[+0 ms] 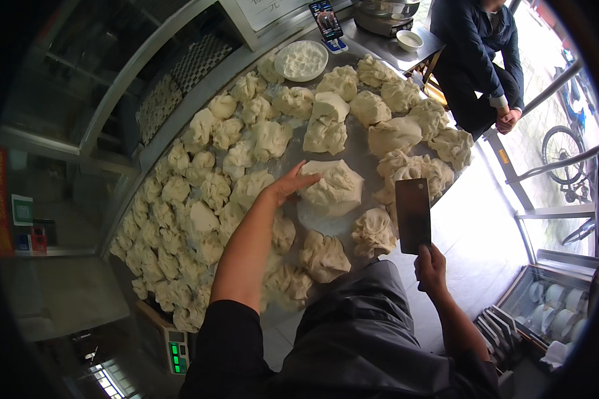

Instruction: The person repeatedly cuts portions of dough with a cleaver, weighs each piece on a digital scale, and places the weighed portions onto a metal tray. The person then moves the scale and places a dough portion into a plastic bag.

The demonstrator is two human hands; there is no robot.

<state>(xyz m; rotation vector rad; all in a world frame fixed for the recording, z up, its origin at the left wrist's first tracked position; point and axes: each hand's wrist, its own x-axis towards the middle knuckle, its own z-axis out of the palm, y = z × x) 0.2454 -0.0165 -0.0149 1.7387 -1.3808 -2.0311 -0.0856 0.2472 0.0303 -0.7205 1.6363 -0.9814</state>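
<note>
A large lump of dough (332, 187) with a smooth rim and wrinkled top lies on the metal worktable (324, 227) before me. Against its left edge is my left hand (288, 185), fingers apart, the thumb reaching over the top; the hand's underside is hidden. My right hand (431, 269) grips the handle of a cleaver (413, 215). The broad dark blade is raised to the right of the dough, in front of other lumps. Nearest to the cleaver are a round lump of dough (374, 233) on its left and a piled mass of dough (412, 169) beyond.
Many dough pieces (174, 239) crowd the table's left side. At the back stand a bowl of flour (302, 60), a propped phone (326, 21) and a small white bowl (409, 41). A seated person (479, 60) is at the right. A digital scale (177, 351) sits lower left.
</note>
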